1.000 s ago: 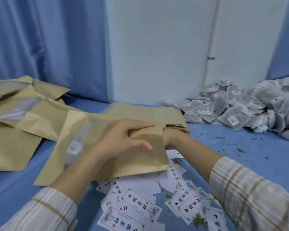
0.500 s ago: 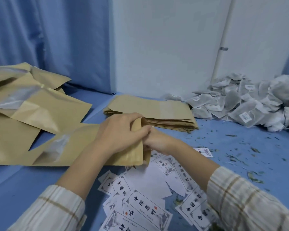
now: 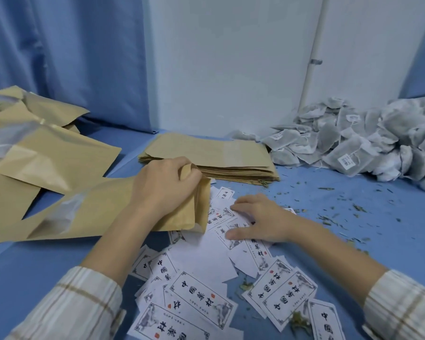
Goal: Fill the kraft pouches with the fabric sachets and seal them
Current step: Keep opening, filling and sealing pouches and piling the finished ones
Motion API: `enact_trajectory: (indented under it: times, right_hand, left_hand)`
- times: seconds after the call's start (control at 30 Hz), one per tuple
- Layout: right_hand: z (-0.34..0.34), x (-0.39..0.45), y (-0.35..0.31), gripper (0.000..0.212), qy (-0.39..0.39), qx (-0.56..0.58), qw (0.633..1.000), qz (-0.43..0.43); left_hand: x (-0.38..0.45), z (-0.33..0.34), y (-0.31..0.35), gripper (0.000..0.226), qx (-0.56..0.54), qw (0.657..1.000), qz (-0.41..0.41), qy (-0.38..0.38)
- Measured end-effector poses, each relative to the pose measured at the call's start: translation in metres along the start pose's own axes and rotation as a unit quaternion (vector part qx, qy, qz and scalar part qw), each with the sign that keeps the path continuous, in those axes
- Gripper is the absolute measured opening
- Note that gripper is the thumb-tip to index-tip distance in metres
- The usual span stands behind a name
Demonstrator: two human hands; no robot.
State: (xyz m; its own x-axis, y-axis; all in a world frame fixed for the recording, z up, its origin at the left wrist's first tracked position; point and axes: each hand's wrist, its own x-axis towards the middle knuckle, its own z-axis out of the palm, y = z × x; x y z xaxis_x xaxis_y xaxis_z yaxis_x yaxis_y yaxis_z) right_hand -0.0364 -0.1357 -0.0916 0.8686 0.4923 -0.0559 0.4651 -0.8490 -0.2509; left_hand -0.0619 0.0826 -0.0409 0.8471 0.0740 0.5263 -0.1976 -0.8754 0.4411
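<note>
The blue table surface carries everything, and the flat stack of empty brown kraft pouches at its middle serves as the landmark. Right of the stack lies the grey heap of mesh fabric sachets; left of it, a loose pile of filled kraft pouches. Just in front, the long kraft pouch with a clear window lies flat, its mouth pinched by the left hand. The right hand has left the pouch mouth and now rests, fingers spread, on the scattered white printed label cards, so a card probably goes in before sealing.
</note>
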Motion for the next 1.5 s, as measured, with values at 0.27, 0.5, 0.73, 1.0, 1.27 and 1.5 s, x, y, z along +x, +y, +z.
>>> enact_trajectory:
  times: [0.27, 0.5, 0.73, 1.0, 1.27, 1.5]
  right_hand:
    - [-0.004, 0.007, -0.001, 0.036, 0.084, 0.143, 0.984, 0.066]
    - [-0.014, 0.003, 0.006, 0.025, 0.118, 0.286, 0.944, 0.117]
    - [-0.016, -0.002, 0.007, 0.008, 0.235, 0.365, 0.884, 0.171]
    - [-0.040, -0.015, 0.008, 0.016, 0.226, 0.401, 0.867, 0.191]
    - [-0.036, 0.001, -0.064, 0.013, -0.003, 0.509, 0.860, -0.014]
    - [-0.026, 0.029, -0.104, 0.035, 0.084, 0.543, 0.835, 0.015]
  left_hand:
    - [-0.001, -0.002, -0.001, 0.047, -0.015, 1.000, 0.008, 0.007]
    - [0.003, -0.012, -0.002, 0.046, -0.046, 0.999, -0.005, 0.023]
    - [0.003, -0.013, -0.003, 0.043, -0.048, 0.999, 0.001, 0.022]
    - [0.002, -0.013, -0.001, 0.045, -0.045, 0.999, -0.003, 0.022]
    - [-0.001, -0.011, 0.008, 0.040, -0.082, 0.996, 0.019, 0.022]
    - [-0.011, -0.003, 0.030, 0.044, -0.109, 0.988, 0.092, -0.051]
